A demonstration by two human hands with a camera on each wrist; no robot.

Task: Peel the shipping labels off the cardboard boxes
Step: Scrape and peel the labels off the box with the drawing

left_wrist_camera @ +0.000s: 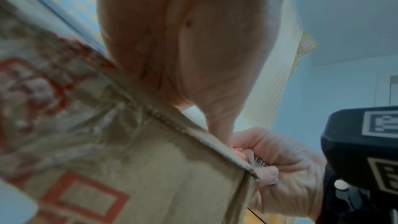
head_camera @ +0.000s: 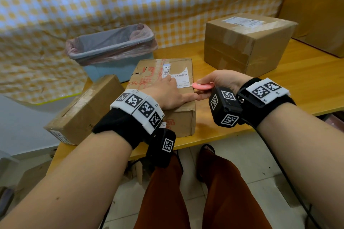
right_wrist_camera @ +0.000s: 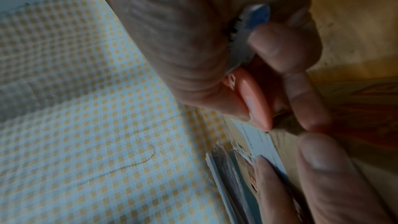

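A worn cardboard box with red print (head_camera: 163, 98) lies mid-table, and a partly torn white shipping label (head_camera: 181, 79) is stuck on its top. My left hand (head_camera: 176, 89) presses flat on the box, fingers straight on the label and thumb along the right edge. My right hand (head_camera: 204, 83) pinches a small pink scraper tool (head_camera: 202, 86), with its tip at the label's near right corner. In the right wrist view the pink tool (right_wrist_camera: 256, 98) meets the label (right_wrist_camera: 258, 140) beside my left fingers (right_wrist_camera: 271, 185). The left wrist view shows my palm (left_wrist_camera: 193, 40) over the box edge (left_wrist_camera: 193, 130).
A blue bin with a pink liner (head_camera: 111, 50) stands behind the box. A larger taped box (head_camera: 247, 46) with its own label (head_camera: 242, 21) sits at the back right. A smaller box (head_camera: 85, 109) lies at the left table corner. The table's front edge (head_camera: 214, 136) is close.
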